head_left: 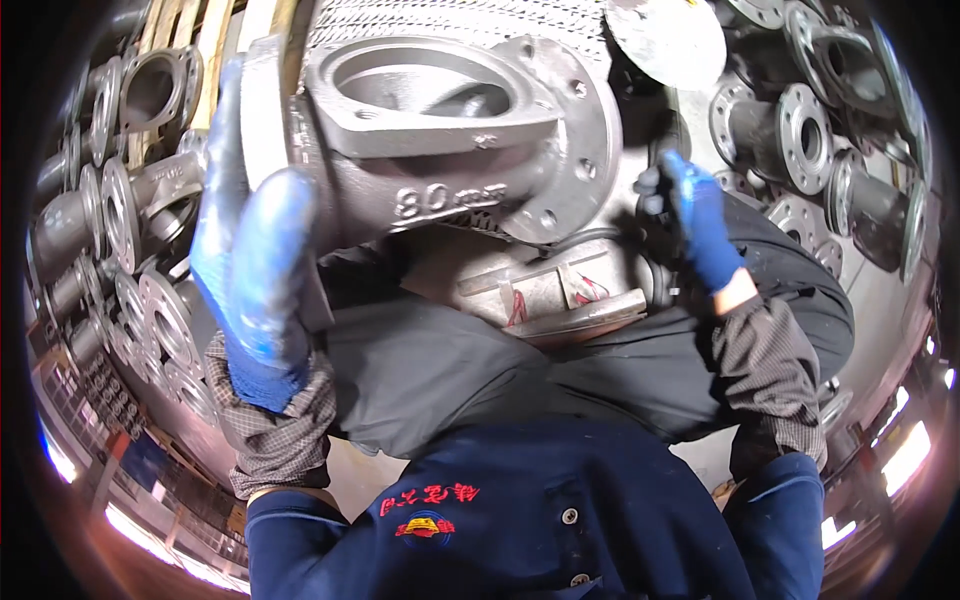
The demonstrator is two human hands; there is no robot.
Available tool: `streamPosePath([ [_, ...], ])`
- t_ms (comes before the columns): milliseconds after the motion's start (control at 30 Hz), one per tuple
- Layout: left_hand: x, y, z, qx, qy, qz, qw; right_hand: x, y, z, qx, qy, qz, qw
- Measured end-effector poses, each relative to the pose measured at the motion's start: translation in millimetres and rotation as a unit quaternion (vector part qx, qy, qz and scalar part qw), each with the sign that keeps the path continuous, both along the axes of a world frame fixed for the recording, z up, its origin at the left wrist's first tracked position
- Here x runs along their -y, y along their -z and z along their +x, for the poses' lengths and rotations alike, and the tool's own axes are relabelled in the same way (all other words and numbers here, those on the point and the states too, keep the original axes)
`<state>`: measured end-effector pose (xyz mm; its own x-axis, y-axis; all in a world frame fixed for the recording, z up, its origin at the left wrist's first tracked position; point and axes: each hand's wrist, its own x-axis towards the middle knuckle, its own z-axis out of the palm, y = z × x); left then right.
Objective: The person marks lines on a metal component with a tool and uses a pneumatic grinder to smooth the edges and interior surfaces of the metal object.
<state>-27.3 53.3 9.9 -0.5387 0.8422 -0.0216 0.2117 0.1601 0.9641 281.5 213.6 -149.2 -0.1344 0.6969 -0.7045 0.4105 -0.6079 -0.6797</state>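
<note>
A grey cast-iron valve body (440,180) lies on its side in front of me, its oval opening facing up and a drilled round flange at its right end. My left hand (255,250), in a blue glove, grips the flange (265,110) at its left end, thumb on the near side and fingers along the outside. My right hand (705,220), also gloved in blue, is closed round a dark hand tool (655,205) to the right of the casting, apart from it. The tool's kind is hard to make out in shadow.
Below the valve body sits a pale metal piece with red marks (545,295). A light round disc (668,40) stands at the far right. Many flanged castings crowd the left (150,200) and right (800,135) sides. Wooden slats (210,60) and a patterned metal surface (460,18) lie beyond.
</note>
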Motion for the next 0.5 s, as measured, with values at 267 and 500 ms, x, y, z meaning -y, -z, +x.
streamPosePath([
  [267, 17, 3, -24, 0.037, -0.146, -0.044, 0.988, 38, 121, -45, -0.015, 0.037, 0.055, 0.998],
  [500, -10, -8, -7, -0.051, -0.031, -0.061, 0.996, 10, 187, -49, 0.045, -0.071, 0.198, 0.977],
])
